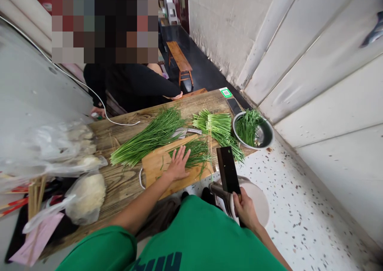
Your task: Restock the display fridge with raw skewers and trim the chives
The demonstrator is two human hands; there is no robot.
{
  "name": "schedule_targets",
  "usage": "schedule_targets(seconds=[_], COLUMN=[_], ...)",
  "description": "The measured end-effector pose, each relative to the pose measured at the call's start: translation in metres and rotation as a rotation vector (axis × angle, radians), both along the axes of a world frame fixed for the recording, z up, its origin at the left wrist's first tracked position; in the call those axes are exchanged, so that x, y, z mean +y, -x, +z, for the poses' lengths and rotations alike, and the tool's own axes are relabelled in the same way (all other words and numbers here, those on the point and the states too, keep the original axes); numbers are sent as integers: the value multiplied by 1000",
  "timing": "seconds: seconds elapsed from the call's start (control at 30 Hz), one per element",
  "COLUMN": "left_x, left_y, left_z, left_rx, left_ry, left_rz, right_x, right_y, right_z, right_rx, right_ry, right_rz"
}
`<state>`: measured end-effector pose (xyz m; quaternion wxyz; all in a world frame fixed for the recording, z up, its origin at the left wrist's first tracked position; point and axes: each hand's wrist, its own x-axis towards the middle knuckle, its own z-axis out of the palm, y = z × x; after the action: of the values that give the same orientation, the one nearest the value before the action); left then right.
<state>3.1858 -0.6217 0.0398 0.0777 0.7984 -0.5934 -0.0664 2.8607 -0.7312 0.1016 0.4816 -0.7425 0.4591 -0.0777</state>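
Note:
My left hand (178, 165) lies with fingers spread over a small heap of garlic chives (197, 153) on a wooden cutting board (154, 171). In my right hand (245, 207) is a cleaver (228, 169) with a broad dark blade, held to the right of the board, past the table's edge. A large bunch of chives (149, 137) lies behind the board to the left. Another chive pile (220, 123), its pale cut ends facing back, sits behind the board to the right. Between them rests a second knife (187, 132), partly covered by leaves.
A metal bowl (271, 137) holding chives stands at the table's right end, near a phone (235, 106) and a QR card (226, 92). Plastic bags (86, 197) fill the left side. A person in black (131, 83) sits across the wooden table (119, 191). A stool (259, 203) stands below right.

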Motion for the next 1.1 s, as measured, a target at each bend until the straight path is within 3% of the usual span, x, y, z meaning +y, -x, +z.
schedule_targets(seconds=[0.3,0.53,0.67,0.8,0.9,1.0,1.1], left_x=[-57,-50,-46,-52,-70,-106,-159], left_y=[-47,-19,-21,-32,-38,-35,-18], left_z=[-7,-6,4,34,75,126,172], left_rx=[65,-22,-33,50,207,486,700], left_ry=[-256,-274,-240,-233,-167,-83,-90], left_rz=[252,261,230,227,251,297,214], right_x=[3,-5,-13,-21,-27,-33,-38], right_y=[-2,2,11,31,51,75,98], right_z=[-3,-3,-3,-8,-17,-28,-36], right_rx=[-37,-92,-137,-165,-169,-152,-132], right_ry=[5,64,88,83,68,23,74], right_rz=[-4,-66,-90,-160,-238,-303,-377])
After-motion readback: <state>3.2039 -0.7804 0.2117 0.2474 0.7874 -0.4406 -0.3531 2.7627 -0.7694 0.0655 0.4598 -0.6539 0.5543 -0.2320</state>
